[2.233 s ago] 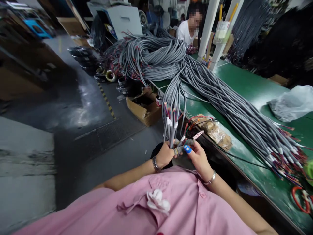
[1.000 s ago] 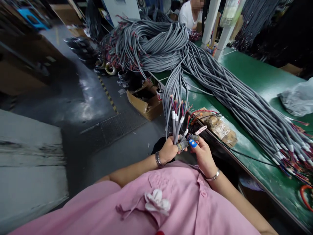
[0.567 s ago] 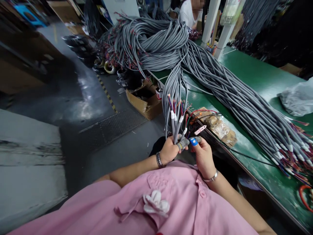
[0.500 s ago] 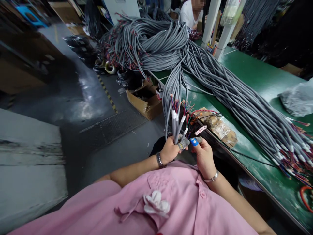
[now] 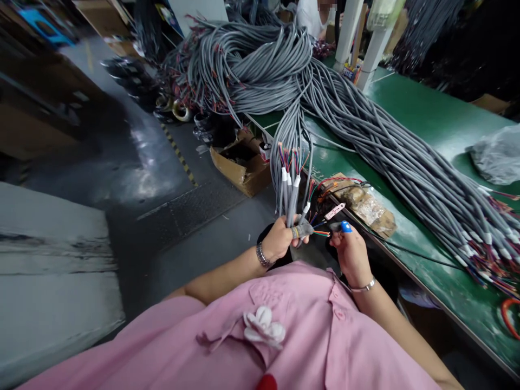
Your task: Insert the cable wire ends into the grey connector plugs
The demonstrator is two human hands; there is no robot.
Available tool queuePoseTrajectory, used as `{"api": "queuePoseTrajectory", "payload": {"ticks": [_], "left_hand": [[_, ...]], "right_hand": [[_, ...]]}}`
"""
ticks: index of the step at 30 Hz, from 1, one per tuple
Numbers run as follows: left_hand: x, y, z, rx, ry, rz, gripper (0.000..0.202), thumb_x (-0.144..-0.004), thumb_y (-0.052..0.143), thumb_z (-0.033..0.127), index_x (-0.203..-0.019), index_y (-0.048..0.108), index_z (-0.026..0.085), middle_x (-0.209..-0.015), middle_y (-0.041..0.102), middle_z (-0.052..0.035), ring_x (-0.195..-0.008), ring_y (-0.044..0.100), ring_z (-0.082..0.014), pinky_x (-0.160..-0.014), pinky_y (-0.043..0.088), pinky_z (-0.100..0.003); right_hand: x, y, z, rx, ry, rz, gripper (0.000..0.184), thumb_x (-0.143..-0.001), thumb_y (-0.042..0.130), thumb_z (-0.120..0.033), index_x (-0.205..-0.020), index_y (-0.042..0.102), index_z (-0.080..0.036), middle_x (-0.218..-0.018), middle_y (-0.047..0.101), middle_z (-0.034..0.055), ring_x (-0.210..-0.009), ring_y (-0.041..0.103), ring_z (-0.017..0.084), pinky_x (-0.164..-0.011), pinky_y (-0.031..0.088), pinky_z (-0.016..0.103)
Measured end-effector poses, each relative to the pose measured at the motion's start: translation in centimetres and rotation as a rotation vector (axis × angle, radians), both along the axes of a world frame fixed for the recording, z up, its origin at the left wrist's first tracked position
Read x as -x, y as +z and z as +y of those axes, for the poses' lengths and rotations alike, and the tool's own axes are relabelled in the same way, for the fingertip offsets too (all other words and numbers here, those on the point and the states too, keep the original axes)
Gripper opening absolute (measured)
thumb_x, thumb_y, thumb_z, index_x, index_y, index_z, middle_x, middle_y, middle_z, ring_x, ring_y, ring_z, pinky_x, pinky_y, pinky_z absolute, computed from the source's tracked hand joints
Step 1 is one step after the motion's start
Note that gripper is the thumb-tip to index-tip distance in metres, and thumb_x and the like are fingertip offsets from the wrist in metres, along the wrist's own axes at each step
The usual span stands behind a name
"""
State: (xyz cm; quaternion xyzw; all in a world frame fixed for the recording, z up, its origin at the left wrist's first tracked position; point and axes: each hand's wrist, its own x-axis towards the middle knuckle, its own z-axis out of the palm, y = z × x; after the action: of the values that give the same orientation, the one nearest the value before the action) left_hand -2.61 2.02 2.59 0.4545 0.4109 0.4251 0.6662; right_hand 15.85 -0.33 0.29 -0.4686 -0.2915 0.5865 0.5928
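Observation:
My left hand [image 5: 280,239] is closed around several grey multi-core cables [image 5: 291,201], whose white-banded ends point up and fan out into thin coloured wires. A worn grey finger cover wraps one of its fingers. From beside that finger, a small bunch of thin orange, green and other coloured wires [image 5: 322,234] sticks out to the right. My right hand [image 5: 352,259], with blue tape on the thumb, has its fingers pressed together close to those wire tips. Whatever lies between these fingers is hidden. A pink pointed strip with lettering [image 5: 335,211] is just above.
A large heap of grey cables [image 5: 260,70] lies over the green table [image 5: 414,108], one bundle running right. A wooden block [image 5: 374,214] sits by the table edge, an open cardboard box [image 5: 244,173] below. A person in white [image 5: 311,19] is beyond the table.
My right hand has moved right, away from my left hand, and the thin coloured wires between them now show. The held cables have swung slightly left and stand closer together.

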Motion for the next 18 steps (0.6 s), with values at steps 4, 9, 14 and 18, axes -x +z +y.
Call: {"api": "queuePoseTrajectory", "payload": {"ticks": [4,9,14,18], "left_hand": [[0.3,0.2,0.2,0.023,-0.079,0.01,0.031,-0.071,0.073,0.038,-0.063,0.059,0.012,-0.053,0.061,-0.0017,-0.037,0.039,-0.0039,-0.038,0.027,-0.02],[0.1,0.3,0.8,0.059,-0.185,0.025,0.031,-0.071,0.073,0.039,-0.066,0.06,0.012,-0.054,0.061,-0.0016,-0.036,0.039,-0.004,-0.038,0.025,-0.02],[-0.3,0.0,1.3,0.107,-0.22,0.021,0.032,-0.069,0.074,0.04,-0.066,0.059,0.012,-0.054,0.062,-0.0017,-0.036,0.04,-0.0037,-0.038,0.026,-0.019],[-0.6,-0.3,2.0,0.153,-0.262,0.002,0.032,-0.068,0.074,0.04,-0.066,0.058,0.012,-0.053,0.062,-0.0021,-0.035,0.04,-0.0039,-0.037,0.024,-0.019]], "right_hand": [[-0.7,-0.8,0.7,0.11,0.01,-0.006,0.037,-0.082,0.061,-0.055,-0.08,0.064,-0.018,-0.069,0.057,-0.0008,-0.052,0.043,0.008,-0.051,0.042,0.023],[-1.3,-0.9,2.4,0.213,0.127,0.104,0.048,-0.077,0.06,-0.066,-0.085,0.065,-0.019,-0.079,0.066,0.0025,-0.053,0.049,0.009,-0.048,0.044,0.023],[-1.3,0.5,4.2,0.178,0.277,0.155,0.044,-0.073,0.067,-0.062,-0.085,0.064,-0.02,-0.08,0.066,0.0011,-0.053,0.05,0.009,-0.05,0.047,0.024],[-0.5,0.0,4.6,0.057,0.134,0.014,0.044,-0.071,0.069,-0.062,-0.075,0.061,-0.019,-0.065,0.058,-0.0023,-0.048,0.041,0.007,-0.047,0.039,0.022]]}}
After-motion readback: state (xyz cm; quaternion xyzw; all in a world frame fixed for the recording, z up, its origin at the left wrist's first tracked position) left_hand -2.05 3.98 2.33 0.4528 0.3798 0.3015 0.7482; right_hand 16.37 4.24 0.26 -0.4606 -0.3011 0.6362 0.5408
